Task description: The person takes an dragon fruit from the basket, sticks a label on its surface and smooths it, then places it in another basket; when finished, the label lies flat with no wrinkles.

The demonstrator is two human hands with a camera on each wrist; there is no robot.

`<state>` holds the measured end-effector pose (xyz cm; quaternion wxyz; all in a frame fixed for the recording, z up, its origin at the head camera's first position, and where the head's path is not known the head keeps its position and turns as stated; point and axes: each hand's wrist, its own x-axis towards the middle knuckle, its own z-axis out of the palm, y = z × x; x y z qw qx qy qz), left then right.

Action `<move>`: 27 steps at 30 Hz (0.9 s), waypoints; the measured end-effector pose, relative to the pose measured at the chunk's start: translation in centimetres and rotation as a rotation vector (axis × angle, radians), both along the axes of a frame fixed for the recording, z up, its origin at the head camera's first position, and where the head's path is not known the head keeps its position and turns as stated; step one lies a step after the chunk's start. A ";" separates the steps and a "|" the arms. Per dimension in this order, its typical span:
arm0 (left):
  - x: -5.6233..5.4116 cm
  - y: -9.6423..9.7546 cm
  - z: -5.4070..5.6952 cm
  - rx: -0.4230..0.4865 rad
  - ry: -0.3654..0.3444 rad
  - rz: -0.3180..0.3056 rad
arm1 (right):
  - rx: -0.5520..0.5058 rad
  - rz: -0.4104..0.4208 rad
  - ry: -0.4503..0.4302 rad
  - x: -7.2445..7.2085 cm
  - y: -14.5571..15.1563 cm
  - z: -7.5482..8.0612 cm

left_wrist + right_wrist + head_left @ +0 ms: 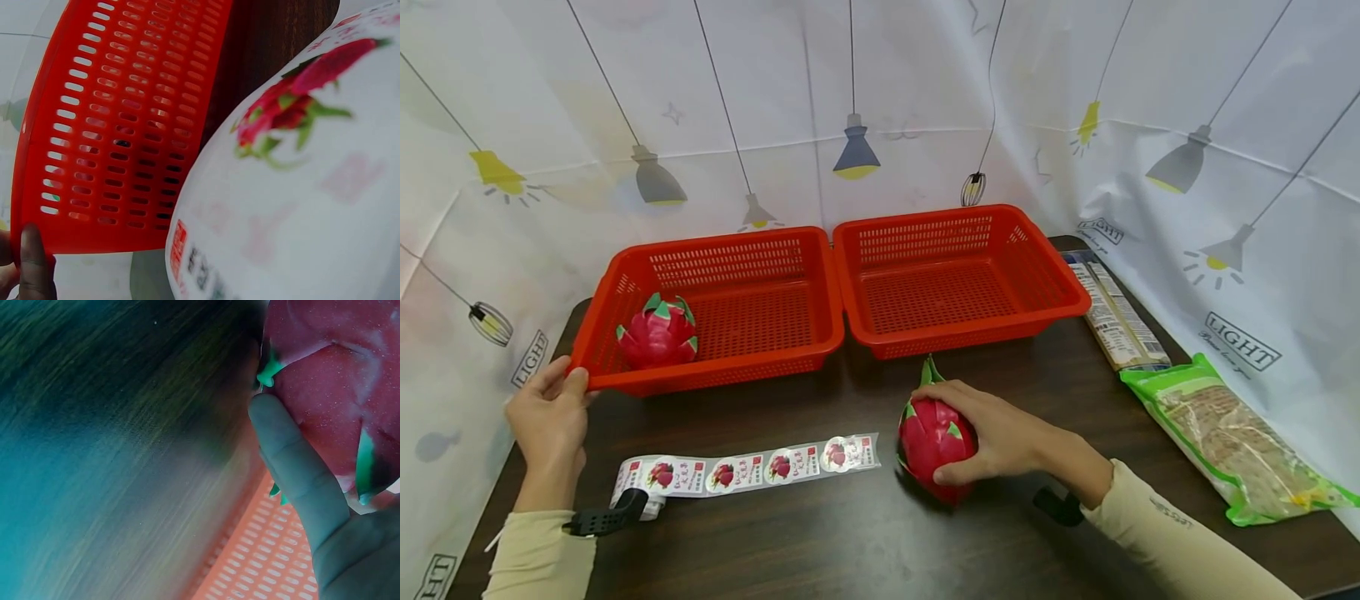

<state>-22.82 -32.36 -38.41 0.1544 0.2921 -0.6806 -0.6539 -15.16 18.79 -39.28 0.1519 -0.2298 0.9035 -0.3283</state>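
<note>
held fruit (927,437), a dragon fruit, on the near side of the right basket (955,335): its long axis runs from the person toward that basket, canted slightly left at the far end, with the green leafy tip pointing at the basket. the skin is deep pink-red and smooth with a sheen, set with green-edged scales; the body is rounded. the right hand (1000,433) is curved about it from above, thumb on one side and fingers on the other, spread to the fruit's width. whether the fruit bears on the table (775,542) cannot be told. the left hand (553,417) pinches the rim corner of the left basket (722,379), thumb and fingers closed on it; this basket lies just left of the right basket. counted: two fruits, the second fruit (658,337) in the left basket, at the end away from the right basket; two red baskets; one label strip (752,471), left and nearer than the right basket, with four round labels along its flat length; one bag (1240,442) and one pack (1116,312), both to its right.
</note>
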 end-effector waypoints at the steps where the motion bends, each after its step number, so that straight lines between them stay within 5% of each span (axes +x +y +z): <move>1: 0.0 0.0 0.0 -0.002 -0.002 0.000 | 0.000 -0.002 -0.003 0.0 0.0 0.0; 7: 0.2 0.2 -0.1 -0.012 0.013 0.003 | -0.007 -0.004 -0.041 -0.5 0.2 -0.1; 13: 0.8 1.9 0.1 -0.359 0.083 0.061 | -0.026 -0.003 -0.068 -0.8 0.2 0.0; 17: 1.7 4.1 1.2 -0.508 0.287 0.135 | -0.029 -0.002 -0.074 -0.8 0.2 -0.1; 19: 2.3 5.3 1.8 -0.578 0.430 0.117 | -0.031 -0.003 -0.075 -0.9 0.2 -0.1; 21: 3.0 6.6 2.2 -0.664 0.550 0.044 | -0.032 -0.004 -0.074 -0.9 0.2 -0.2; 23: 3.7 7.8 2.5 -0.770 0.628 -0.098 | -0.033 -0.004 -0.071 -0.9 0.2 -0.2; 25: 4.6 8.9 2.5 -0.887 0.612 -0.301 | -0.037 -0.005 -0.070 -0.9 0.3 -0.2; 27: 5.3 9.8 2.5 -0.976 0.519 -0.545 | -0.051 -0.001 -0.069 -1.0 0.3 -0.2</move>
